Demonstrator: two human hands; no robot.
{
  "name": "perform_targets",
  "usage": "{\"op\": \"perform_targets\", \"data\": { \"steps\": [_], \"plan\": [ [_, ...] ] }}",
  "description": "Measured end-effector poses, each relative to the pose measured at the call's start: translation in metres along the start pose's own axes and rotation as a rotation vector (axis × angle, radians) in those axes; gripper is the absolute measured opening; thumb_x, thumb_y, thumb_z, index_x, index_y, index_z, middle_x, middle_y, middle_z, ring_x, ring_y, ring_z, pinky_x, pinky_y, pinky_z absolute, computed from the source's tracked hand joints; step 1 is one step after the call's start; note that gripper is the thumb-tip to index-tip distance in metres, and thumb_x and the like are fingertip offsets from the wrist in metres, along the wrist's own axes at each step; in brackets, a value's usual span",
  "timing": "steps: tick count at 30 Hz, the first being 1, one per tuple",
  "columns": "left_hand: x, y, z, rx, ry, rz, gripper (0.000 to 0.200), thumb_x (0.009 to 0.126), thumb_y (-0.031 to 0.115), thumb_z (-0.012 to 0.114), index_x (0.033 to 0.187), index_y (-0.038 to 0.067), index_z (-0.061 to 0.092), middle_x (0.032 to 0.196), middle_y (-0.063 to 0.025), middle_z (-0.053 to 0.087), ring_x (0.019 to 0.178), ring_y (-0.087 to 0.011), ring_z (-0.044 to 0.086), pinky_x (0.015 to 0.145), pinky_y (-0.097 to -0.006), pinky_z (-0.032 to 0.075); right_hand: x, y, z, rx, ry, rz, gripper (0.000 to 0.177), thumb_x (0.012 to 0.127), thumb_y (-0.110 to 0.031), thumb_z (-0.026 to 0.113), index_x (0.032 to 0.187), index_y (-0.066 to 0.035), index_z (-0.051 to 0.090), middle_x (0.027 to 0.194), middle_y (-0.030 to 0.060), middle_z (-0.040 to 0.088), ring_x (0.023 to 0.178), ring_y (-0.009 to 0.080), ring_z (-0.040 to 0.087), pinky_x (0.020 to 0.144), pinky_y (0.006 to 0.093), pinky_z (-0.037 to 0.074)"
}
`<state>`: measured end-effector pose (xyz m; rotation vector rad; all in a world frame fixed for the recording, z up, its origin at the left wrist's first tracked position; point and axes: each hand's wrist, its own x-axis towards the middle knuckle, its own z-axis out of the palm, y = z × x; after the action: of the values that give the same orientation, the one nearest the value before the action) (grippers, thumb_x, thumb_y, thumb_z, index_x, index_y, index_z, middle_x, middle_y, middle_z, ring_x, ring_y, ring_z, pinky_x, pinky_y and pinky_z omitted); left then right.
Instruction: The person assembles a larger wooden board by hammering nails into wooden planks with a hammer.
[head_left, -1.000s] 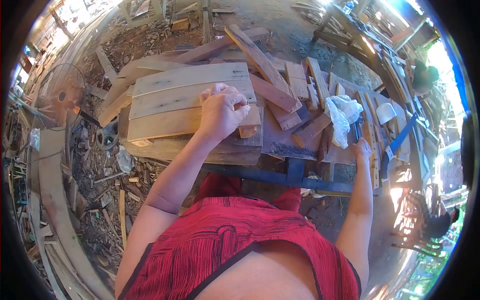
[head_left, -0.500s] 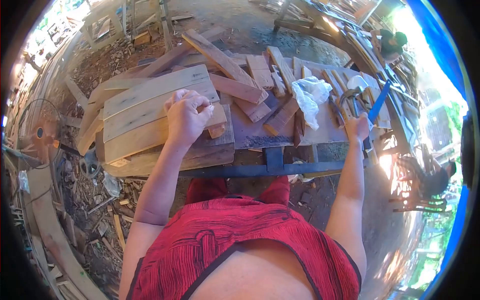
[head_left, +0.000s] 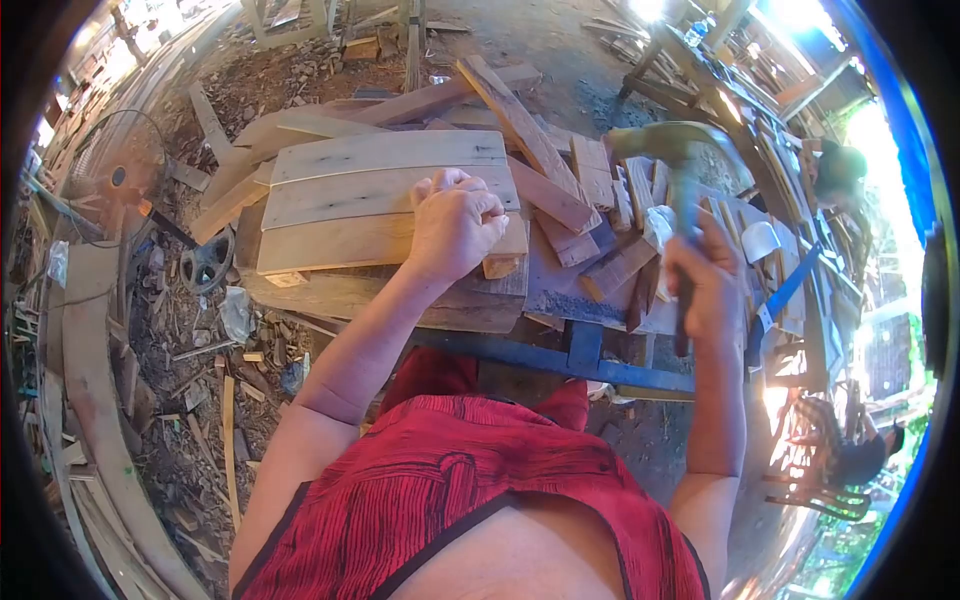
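My right hand (head_left: 705, 280) is wrapped round the handle of a claw hammer (head_left: 684, 185), raised above the right part of the bench with its head uppermost and slightly blurred. Over the right end of a panel of pale planks (head_left: 350, 190), my left hand (head_left: 455, 225) is closed with its fingers curled in. Whatever those fingers may hold is hidden. The panel lies on a thick wooden slab (head_left: 400, 302), with short wood pieces showing under its near edge.
Loose wood offcuts (head_left: 570, 205) are heaped right of the panel. A blue-bladed handsaw (head_left: 795, 283) and a crumpled white plastic bag (head_left: 659, 226) lie farther right. Wood scraps cover the ground at left. Another person (head_left: 865, 460) is at the right edge.
My right hand has lifted the hammer off the right side of the bench and brought it leftward. My left hand stays closed over the panel. The view has shifted.
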<state>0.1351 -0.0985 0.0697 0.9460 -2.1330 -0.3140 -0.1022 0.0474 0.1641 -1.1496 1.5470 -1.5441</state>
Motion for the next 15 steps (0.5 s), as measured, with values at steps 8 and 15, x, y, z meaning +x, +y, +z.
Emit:
{"op": "perform_targets", "data": {
  "steps": [8,15],
  "plan": [
    [-0.001,-0.003,0.001,-0.017,0.002,-0.005,0.007,0.072,0.021,0.071,0.069,0.014,0.069,0.083,0.0054,0.065,0.101,-0.0208,0.051,0.089,-0.0441,0.029,0.010,0.000,0.057,-0.244,-0.298,0.080,0.046,0.088,-0.011,0.064,0.134,-0.015,0.054,0.069,-0.0028,0.054,0.051,0.0029,0.044,0.046,0.0185,0.036],
    [-0.001,-0.001,-0.001,0.008,-0.014,-0.019,0.010,0.072,0.023,0.072,0.071,0.013,0.069,0.083,0.0033,0.064,0.104,-0.0210,0.051,0.089,-0.0408,0.031,0.014,-0.011,0.064,-0.422,-0.352,0.168,0.043,0.089,-0.014,0.064,0.132,-0.017,0.056,0.069,-0.0045,0.052,0.051,0.0025,0.042,0.047,0.0198,0.035]
  ]
}}
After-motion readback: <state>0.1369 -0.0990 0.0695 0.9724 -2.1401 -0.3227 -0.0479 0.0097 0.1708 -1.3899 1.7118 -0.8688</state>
